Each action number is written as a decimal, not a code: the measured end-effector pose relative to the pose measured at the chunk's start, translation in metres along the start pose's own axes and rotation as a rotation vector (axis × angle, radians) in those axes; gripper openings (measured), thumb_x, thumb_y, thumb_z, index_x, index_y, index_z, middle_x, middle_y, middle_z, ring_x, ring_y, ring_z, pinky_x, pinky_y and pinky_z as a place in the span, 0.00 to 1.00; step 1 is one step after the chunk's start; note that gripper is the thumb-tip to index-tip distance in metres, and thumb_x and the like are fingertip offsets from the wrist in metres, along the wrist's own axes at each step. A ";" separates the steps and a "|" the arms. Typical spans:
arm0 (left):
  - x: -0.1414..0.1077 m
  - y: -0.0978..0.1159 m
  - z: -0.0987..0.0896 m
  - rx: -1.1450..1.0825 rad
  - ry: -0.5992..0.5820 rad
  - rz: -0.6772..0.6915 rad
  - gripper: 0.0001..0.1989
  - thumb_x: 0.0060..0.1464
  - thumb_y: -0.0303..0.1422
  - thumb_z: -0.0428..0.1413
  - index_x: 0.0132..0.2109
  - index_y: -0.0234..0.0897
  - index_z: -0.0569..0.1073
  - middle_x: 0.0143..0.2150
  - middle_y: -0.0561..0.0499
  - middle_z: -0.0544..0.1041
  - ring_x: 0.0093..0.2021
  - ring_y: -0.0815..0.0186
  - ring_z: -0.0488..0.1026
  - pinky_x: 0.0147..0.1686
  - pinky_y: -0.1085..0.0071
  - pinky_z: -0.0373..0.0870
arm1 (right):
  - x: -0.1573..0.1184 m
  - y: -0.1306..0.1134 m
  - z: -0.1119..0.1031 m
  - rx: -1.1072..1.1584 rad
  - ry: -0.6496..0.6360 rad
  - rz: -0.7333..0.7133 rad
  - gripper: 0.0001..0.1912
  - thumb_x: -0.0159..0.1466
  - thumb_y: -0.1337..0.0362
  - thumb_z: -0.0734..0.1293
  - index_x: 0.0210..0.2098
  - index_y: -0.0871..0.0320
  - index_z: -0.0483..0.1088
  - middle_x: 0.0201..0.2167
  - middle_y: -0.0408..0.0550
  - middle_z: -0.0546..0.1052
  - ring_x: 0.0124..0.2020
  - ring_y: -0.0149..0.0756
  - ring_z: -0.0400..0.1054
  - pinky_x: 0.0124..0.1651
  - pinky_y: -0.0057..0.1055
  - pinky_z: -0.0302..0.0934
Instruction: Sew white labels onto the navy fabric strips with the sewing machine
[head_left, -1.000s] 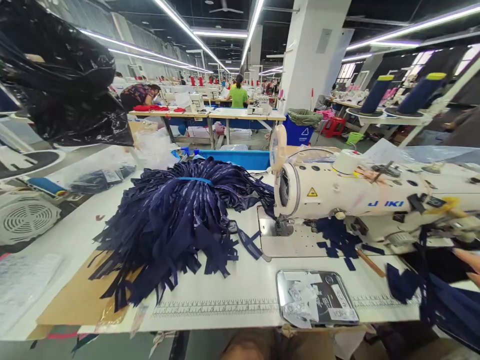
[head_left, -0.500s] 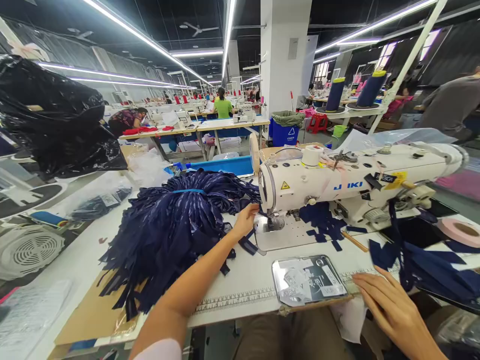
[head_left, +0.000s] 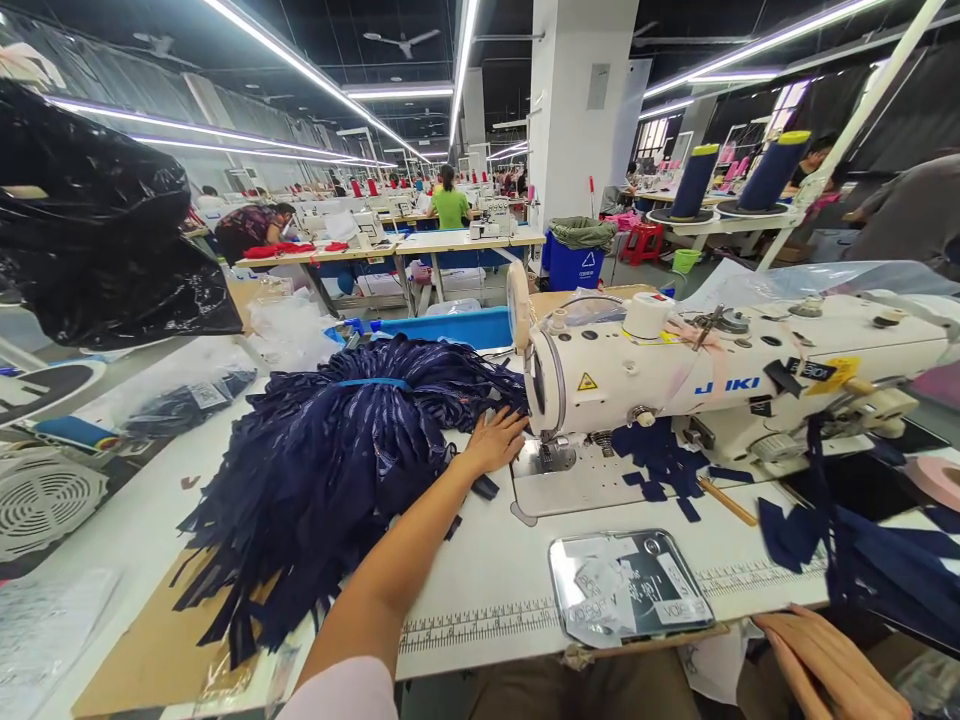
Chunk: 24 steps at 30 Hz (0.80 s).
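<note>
My left hand (head_left: 495,440) lies palm down with fingers spread, just left of the sewing machine's needle area, touching the edge of a big bundle of navy fabric strips (head_left: 337,450). A blue band (head_left: 371,382) ties the bundle. Beside the hand stands the white sewing machine (head_left: 720,350) with its metal base plate (head_left: 555,490). At the table's front edge, my right hand (head_left: 832,655) has its fingers stretched out and nothing visible in it; its underside is hidden. Left of it rests a clear-lidded tin (head_left: 630,580) with printed labels inside.
Navy fabric scraps (head_left: 660,455) and a wooden stick (head_left: 727,500) lie by the machine. More navy strips (head_left: 892,560) hang at the right, near a pink tape roll (head_left: 937,478). A black plastic bag (head_left: 97,220) bulges at upper left. Other people work at machines behind.
My left hand has opened out flat and shifted slightly down beside the machine. My right hand has moved back and down from the tabletop ruler to the table's front edge. The view shifted slightly.
</note>
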<state>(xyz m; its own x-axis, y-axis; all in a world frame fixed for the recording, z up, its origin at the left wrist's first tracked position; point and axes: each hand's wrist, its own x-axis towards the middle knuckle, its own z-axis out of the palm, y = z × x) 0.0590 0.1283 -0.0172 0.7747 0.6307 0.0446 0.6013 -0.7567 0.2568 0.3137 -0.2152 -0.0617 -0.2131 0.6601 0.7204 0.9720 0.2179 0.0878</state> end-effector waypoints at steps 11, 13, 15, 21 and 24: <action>0.020 -0.026 -0.011 0.163 0.081 -0.268 0.24 0.59 0.36 0.41 0.60 0.34 0.55 0.63 0.44 0.53 0.64 0.55 0.44 0.59 0.51 0.40 | -0.005 -0.006 -0.023 0.067 0.011 0.303 0.07 0.60 0.64 0.60 0.36 0.57 0.68 0.29 0.46 0.75 0.31 0.36 0.70 0.45 0.39 0.63; 0.015 -0.021 -0.010 0.179 0.095 -0.296 0.23 0.59 0.35 0.41 0.60 0.34 0.56 0.63 0.45 0.52 0.64 0.54 0.44 0.59 0.53 0.42 | -0.009 -0.005 -0.024 0.057 0.015 0.342 0.07 0.60 0.65 0.60 0.36 0.57 0.69 0.30 0.45 0.75 0.32 0.36 0.70 0.45 0.39 0.64; 0.010 -0.017 -0.011 0.190 0.109 -0.331 0.23 0.58 0.35 0.41 0.60 0.34 0.56 0.63 0.44 0.52 0.63 0.53 0.44 0.59 0.53 0.45 | -0.010 -0.005 -0.024 0.055 0.012 0.372 0.07 0.60 0.66 0.60 0.36 0.57 0.69 0.30 0.45 0.76 0.32 0.36 0.70 0.46 0.40 0.64; -0.001 0.001 -0.020 0.248 0.126 -0.518 0.26 0.58 0.38 0.40 0.60 0.30 0.56 0.63 0.42 0.52 0.62 0.52 0.48 0.54 0.57 0.57 | 0.001 -0.001 -0.021 0.070 0.010 0.387 0.07 0.61 0.68 0.60 0.36 0.57 0.69 0.30 0.47 0.76 0.32 0.37 0.70 0.46 0.44 0.63; -0.007 0.010 -0.023 0.287 0.153 -0.568 0.25 0.57 0.37 0.40 0.59 0.26 0.58 0.61 0.35 0.55 0.60 0.47 0.52 0.50 0.55 0.60 | 0.010 0.001 -0.020 0.076 0.000 0.410 0.08 0.61 0.68 0.59 0.36 0.57 0.69 0.30 0.47 0.75 0.32 0.36 0.70 0.47 0.45 0.62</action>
<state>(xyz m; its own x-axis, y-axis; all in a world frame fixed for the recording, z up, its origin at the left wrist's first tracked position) 0.0552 0.1206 0.0076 0.2977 0.9471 0.1201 0.9534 -0.3015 0.0141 0.3141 -0.2232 -0.0405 0.1896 0.7036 0.6849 0.9664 -0.0103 -0.2570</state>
